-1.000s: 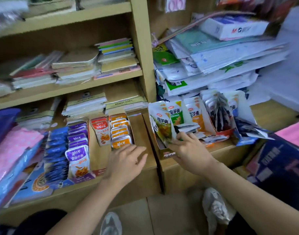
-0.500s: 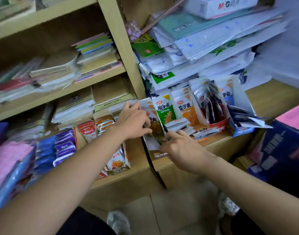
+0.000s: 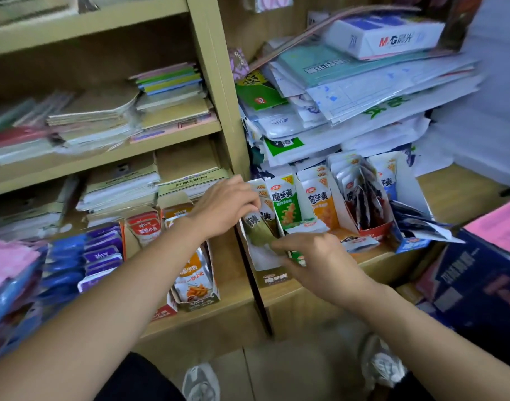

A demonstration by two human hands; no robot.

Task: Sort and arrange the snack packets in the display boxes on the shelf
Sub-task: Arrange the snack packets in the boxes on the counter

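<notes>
While the left hand (image 3: 227, 206) curls round the top of an olive snack packet (image 3: 258, 230), the right hand (image 3: 314, 261) touches its lower end, grip unclear; the packet leans in the display box (image 3: 274, 277) at the right-hand shelf's (image 3: 450, 195) front left corner.

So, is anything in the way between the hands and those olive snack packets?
Nothing visible. The left hand already grips the olive packets at their top, and the right hand meets their lower end inside the box.
</notes>
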